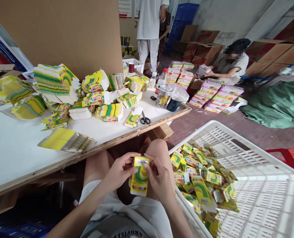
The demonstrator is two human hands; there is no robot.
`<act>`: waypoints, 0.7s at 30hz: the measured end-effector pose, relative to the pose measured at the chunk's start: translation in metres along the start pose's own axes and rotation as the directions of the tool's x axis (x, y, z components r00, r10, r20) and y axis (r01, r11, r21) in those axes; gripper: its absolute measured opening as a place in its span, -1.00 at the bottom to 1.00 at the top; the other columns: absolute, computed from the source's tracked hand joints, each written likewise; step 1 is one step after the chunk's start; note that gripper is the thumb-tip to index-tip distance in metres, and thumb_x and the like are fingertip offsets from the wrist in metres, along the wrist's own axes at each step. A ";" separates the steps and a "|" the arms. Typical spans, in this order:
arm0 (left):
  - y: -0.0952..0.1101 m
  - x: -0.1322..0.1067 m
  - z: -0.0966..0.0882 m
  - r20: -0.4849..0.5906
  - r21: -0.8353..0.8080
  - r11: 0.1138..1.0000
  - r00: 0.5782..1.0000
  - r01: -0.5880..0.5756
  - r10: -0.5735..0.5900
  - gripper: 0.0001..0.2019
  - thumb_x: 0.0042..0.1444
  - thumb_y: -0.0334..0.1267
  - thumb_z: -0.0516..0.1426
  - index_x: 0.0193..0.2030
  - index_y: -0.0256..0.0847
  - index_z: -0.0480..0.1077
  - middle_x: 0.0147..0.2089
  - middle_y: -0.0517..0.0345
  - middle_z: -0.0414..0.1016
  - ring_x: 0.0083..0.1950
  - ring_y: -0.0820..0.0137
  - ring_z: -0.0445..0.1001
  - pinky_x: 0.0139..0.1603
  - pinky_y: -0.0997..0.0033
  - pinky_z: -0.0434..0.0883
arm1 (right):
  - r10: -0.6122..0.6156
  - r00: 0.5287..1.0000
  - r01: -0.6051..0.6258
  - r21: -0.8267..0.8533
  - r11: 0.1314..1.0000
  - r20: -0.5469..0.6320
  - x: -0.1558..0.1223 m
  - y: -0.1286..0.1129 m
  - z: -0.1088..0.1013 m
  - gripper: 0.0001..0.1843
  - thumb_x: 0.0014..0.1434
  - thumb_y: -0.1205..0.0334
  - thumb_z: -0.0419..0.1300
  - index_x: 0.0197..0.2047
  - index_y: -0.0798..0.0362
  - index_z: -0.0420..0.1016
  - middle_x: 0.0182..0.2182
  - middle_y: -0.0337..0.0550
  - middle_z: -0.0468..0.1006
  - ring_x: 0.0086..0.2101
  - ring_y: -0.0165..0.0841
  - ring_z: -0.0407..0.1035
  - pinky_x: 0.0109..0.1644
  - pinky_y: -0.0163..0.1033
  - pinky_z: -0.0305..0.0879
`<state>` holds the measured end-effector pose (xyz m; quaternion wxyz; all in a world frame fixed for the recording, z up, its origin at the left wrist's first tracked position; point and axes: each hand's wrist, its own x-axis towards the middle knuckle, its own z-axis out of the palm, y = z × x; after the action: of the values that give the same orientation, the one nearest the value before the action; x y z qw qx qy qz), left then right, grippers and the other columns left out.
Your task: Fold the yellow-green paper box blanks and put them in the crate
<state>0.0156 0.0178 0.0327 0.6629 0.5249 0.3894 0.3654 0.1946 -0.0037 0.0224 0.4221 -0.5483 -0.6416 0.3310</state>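
One yellow-green carton [140,180] pinched at its upper edges between fingers [131,171] of left hand [119,170] and right hand [161,180], white basket [266,198] of similar cartons [200,190] right of fingers, table [10,145] with carton stacks [55,81] beyond, leftward.

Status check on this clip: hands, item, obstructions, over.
Left hand and right hand: both pinching one yellow box. Printed face showing, edges partly covered by fingertips. Nothing else over it; white basket of similar boxes off to the right.
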 end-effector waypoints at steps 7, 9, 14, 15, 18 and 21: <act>0.021 0.075 0.012 0.003 0.451 0.874 0.980 -0.178 0.199 -0.36 0.21 -0.23 0.22 0.39 -0.13 0.13 0.08 -0.05 0.56 0.04 0.23 0.56 0.07 0.26 0.49 | -0.199 0.740 -0.056 -0.354 0.934 -0.642 -0.011 -0.010 -0.058 -0.71 0.28 0.05 0.23 -0.02 0.04 0.50 -0.12 0.02 0.57 -0.06 -0.09 0.43 0.12 0.07 0.26; 0.027 0.119 -0.008 -0.253 0.696 0.718 0.935 -0.002 0.249 -0.40 0.22 -0.18 0.21 0.36 -0.23 0.19 0.18 -0.18 0.48 0.19 0.14 0.46 0.19 0.16 0.42 | -0.287 0.644 -0.127 -0.469 0.874 -0.709 -0.014 -0.014 -0.075 -0.60 0.24 -0.01 0.27 0.02 0.07 0.49 -0.03 0.12 0.53 0.04 0.01 0.35 0.21 0.20 0.10; 0.023 0.195 -0.063 -0.482 0.769 0.582 0.837 0.263 0.258 -0.61 0.27 -0.20 0.18 0.20 -0.27 0.35 0.21 -0.13 0.41 0.16 0.11 0.45 0.13 -0.06 0.45 | -0.230 0.786 -0.019 -0.395 0.919 -0.574 -0.019 -0.003 -0.070 -0.73 0.29 0.03 0.19 -0.11 0.03 0.52 -0.14 0.05 0.55 -0.07 -0.04 0.42 0.04 0.11 0.28; 0.018 0.200 -0.069 -0.501 0.773 0.561 0.828 0.297 0.252 -0.63 0.28 -0.18 0.17 0.18 -0.24 0.36 0.19 -0.07 0.43 0.11 0.15 0.48 0.08 -0.02 0.48 | -0.197 0.808 -0.013 -0.352 0.936 -0.555 -0.020 0.001 -0.064 -0.76 0.29 0.05 0.18 -0.11 0.02 0.53 -0.16 0.03 0.56 -0.10 -0.06 0.44 -0.01 0.06 0.32; 0.005 0.205 -0.082 -0.533 0.773 0.520 0.817 0.364 0.220 -0.65 0.29 -0.17 0.17 0.16 -0.24 0.37 0.15 -0.04 0.45 0.05 0.20 0.51 0.02 0.04 0.52 | -0.104 0.845 -0.024 -0.231 0.973 -0.525 -0.019 0.010 -0.044 -0.79 0.29 0.09 0.19 -0.10 0.01 0.52 -0.21 -0.03 0.59 -0.19 -0.14 0.48 -0.11 -0.05 0.37; -0.005 0.204 -0.088 -0.555 0.758 0.521 0.807 0.392 0.201 -0.65 0.29 -0.17 0.17 0.16 -0.23 0.37 0.15 -0.04 0.45 0.05 0.20 0.51 0.02 0.04 0.52 | -0.065 0.873 -0.007 -0.146 0.989 -0.484 -0.014 0.008 -0.034 -0.82 0.29 0.11 0.19 -0.11 0.00 0.51 -0.25 -0.08 0.60 -0.25 -0.20 0.49 -0.15 -0.11 0.39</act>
<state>0.0244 0.2348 -0.0120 0.1891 0.6168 0.7285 0.2306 0.2293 -0.0173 0.0271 0.5343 -0.6332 -0.5449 0.1290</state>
